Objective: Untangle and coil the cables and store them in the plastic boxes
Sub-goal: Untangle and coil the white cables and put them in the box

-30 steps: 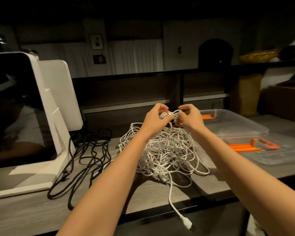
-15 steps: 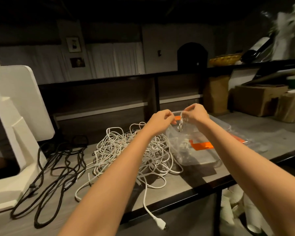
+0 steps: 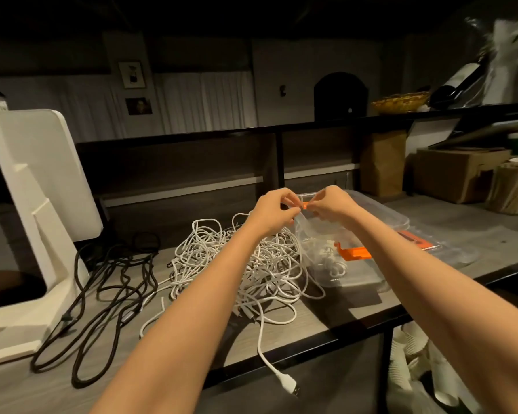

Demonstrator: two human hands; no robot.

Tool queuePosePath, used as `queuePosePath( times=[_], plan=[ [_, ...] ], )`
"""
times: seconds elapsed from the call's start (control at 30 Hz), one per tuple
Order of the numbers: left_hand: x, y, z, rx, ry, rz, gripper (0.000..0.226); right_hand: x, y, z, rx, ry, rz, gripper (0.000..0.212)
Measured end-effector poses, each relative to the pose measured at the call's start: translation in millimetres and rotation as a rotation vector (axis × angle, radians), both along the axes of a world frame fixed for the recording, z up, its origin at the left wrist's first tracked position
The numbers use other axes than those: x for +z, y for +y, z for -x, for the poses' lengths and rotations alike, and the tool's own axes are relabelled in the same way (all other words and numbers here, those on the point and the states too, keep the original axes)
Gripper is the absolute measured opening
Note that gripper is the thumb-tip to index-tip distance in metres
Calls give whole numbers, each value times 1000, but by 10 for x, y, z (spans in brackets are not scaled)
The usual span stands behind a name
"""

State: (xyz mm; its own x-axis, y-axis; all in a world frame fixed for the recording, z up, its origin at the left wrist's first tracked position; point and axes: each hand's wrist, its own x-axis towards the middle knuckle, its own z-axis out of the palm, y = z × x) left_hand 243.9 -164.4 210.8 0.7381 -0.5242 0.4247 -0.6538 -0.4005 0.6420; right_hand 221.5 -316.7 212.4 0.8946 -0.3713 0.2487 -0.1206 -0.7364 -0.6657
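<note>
A clear plastic box (image 3: 380, 216) with orange latches stands open at the table's right. A small coil of white cable (image 3: 331, 259) lies inside it. My left hand (image 3: 271, 212) and my right hand (image 3: 334, 204) hover close together over the box's near-left rim. Their fingers are curled toward each other, and I see nothing between the fingertips. A big tangle of white cables (image 3: 240, 264) is heaped just left of the box, under my left forearm. One white plug (image 3: 290, 385) hangs over the table's front edge. Black cables (image 3: 108, 282) sprawl further left.
A white monitor stand (image 3: 39, 204) occupies the left end of the table. The box's clear lid (image 3: 449, 249) lies to its right. Cardboard boxes (image 3: 458, 171) and a paper bag (image 3: 382, 162) stand at the back right. Paper cups (image 3: 416, 366) are stacked below the table.
One second ago both hands held a small white coil above the tangle. They carried it right, over the box. The coil now lies inside the box.
</note>
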Motion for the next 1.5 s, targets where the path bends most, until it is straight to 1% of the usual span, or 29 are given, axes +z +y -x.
queuePosePath(
  times=[0.13, 0.2, 0.3, 0.4, 0.53, 0.67, 0.77, 0.9, 0.93, 1.0, 1.1, 1.17, 1.23, 1.33, 1.4, 1.47, 1.5],
  plan=[
    [108, 226, 24, 83, 30, 4, 10, 86, 210, 38, 60, -201, -35, 14],
    [149, 343, 38, 99, 42, 2, 8, 131, 326, 64, 130, -234, -74, 14],
    [180, 515, 64, 131, 56, -15, 7, 160, 519, 71, 230, -151, -123, 17],
    [159, 665, 88, 163, 110, -45, 8, 161, 704, 72, 310, -67, -114, 19],
    [67, 818, 89, 180, 229, -73, 9, 114, 896, 51, 398, 80, -19, 24],
    [-35, 920, 52, 181, 357, -83, 10, 0, 986, -52, 453, 202, 42, 22],
    [-153, 977, -39, 182, 383, -129, 10, -104, 1034, -135, 506, 279, 131, 18],
    [-346, 1040, -169, 210, 359, -141, 11, -259, 1036, -236, 562, 310, 223, 25],
    [-401, 1060, -208, 222, 331, -150, 9, -308, 1040, -266, 592, 308, 236, 23],
    [-490, 1092, -264, 244, 272, -153, 10, -394, 1051, -298, 619, 240, 228, 18],
    [-604, 1134, -324, 254, 252, -124, 10, -539, 1045, -395, 540, 81, 135, 23],
    [-666, 1160, -361, 265, 259, -112, 8, -627, 1033, -469, 477, 18, 135, 24],
    [-722, 1193, -418, 283, 276, -47, 9, -689, 1049, -527, 470, 10, 188, 23],
    [-812, 1262, -528, 357, 255, 67, 10, -744, 1115, -619, 522, 45, 231, 20],
    [-866, 1301, -579, 380, 269, 170, 8, -783, 1146, -677, 521, 47, 262, 19],
    [-899, 1323, -620, 397, 244, 223, 6, -838, 1159, -712, 485, -3, 283, 17],
    [-911, 1336, -649, 420, 198, 205, 5, -869, 1164, -720, 461, -47, 282, 14]
  ],
)
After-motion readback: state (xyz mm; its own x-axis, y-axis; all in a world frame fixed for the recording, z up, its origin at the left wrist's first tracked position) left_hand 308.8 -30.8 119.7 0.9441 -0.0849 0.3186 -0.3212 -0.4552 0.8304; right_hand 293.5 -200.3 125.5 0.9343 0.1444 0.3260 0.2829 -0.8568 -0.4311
